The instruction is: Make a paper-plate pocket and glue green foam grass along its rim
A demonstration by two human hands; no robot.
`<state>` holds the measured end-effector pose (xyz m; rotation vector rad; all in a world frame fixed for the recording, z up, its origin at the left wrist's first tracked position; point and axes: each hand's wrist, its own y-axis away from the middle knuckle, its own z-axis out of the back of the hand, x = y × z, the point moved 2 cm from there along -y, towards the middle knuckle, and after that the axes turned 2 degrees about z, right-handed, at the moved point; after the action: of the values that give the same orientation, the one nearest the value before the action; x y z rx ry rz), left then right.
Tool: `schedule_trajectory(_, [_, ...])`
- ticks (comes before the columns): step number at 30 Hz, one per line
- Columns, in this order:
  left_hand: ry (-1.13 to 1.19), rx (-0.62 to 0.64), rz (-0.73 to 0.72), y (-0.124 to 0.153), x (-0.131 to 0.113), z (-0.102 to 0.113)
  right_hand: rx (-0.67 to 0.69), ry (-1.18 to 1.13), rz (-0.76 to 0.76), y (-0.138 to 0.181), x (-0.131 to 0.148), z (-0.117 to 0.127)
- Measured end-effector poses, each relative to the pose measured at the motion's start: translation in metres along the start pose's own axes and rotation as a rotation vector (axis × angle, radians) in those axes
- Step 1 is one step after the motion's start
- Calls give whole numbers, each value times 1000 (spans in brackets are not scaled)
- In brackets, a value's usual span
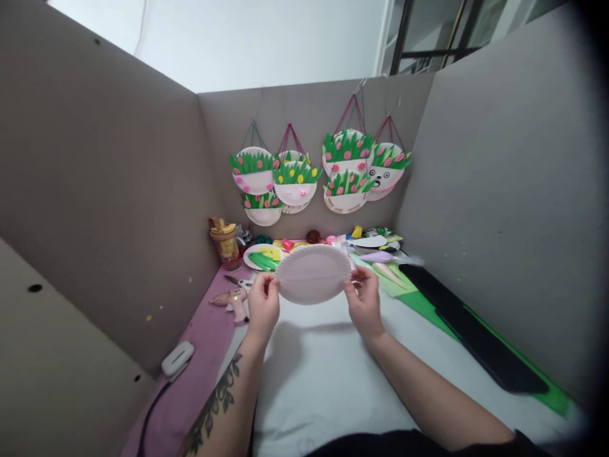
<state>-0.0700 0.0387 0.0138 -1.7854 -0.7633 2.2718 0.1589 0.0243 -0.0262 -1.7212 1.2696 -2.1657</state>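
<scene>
A white paper plate (314, 274) with a crimped rim is held up above the white-covered table, and a faint line crosses its middle. My left hand (264, 301) pinches its left edge between thumb and fingers. On the opposite edge, my right hand (365, 298) grips the plate the same way. Just left of my left hand lie a pink glue gun (236, 303) and scissors (243, 282). Behind the held plate, another plate (248, 259) carries green and yellow paper pieces.
Decorated plates with paper tulips (297, 181) hang on the back panel. A brown cup (227, 246) stands at the back left corner. Along the right side lies a long black strip (476, 333) over green sheets (425, 311). A white device (177, 358) with a cable sits front left.
</scene>
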Motion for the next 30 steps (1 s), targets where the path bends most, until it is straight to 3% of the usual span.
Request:
schedule_trajectory(4, [97,37,74,-2,7,-5,149,-107,-189,-7,-1,4])
schedule_trajectory(22, [137,141,142,-5,8,-8,136,-194,-194,-14,-5,6])
schedule_trajectory(30, [131,230,131,-4,15,-11,105,-260,-288,-15,-16,6])
